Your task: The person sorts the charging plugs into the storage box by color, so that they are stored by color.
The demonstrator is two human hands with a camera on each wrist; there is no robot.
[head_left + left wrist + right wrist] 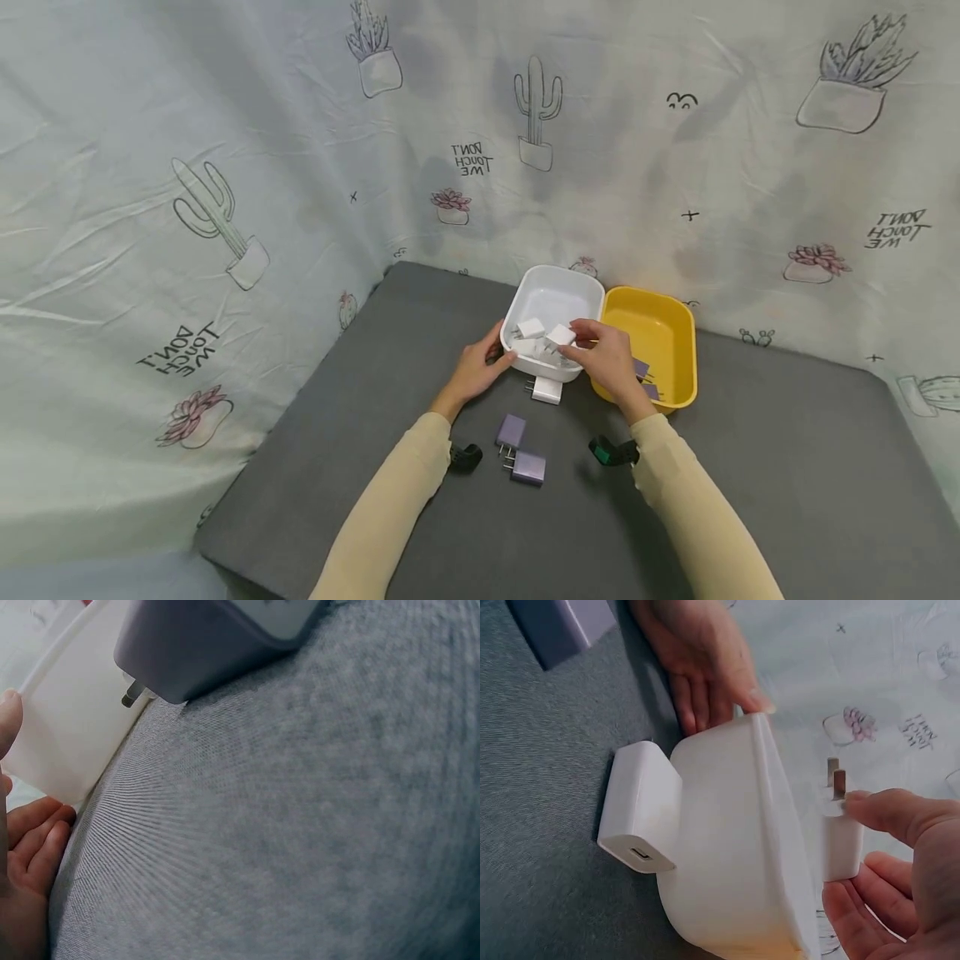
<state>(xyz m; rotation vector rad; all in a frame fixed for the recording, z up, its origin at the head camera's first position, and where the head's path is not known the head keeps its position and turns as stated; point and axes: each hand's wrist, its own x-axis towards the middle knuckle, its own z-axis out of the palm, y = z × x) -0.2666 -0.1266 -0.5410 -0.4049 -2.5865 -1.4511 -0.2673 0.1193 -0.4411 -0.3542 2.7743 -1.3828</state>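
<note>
A white plastic container (pixel 558 287) stands at the back of the table with several white charger plugs (pixel 529 327) inside. My left hand (pixel 474 371) holds its left side, thumb at the rim and fingers against the outer wall. Over the container, my right hand (pixel 609 360) pinches a white charger plug (pixel 841 849) between thumb and fingers; its metal prongs show in the right wrist view. Another white charger plug (pixel 547 390) lies against the container's front wall. Two purple charger plugs (pixel 512 431) lie nearer on the table, one seen close up in the left wrist view.
Right of the white container stands a yellow container (pixel 660 310) with purple charger plugs (pixel 650 390) in it, partly hidden by my right hand and wrist. A dark grey cloth covers the table (pixel 787 467). Behind hangs a curtain (pixel 622 208) printed with cacti.
</note>
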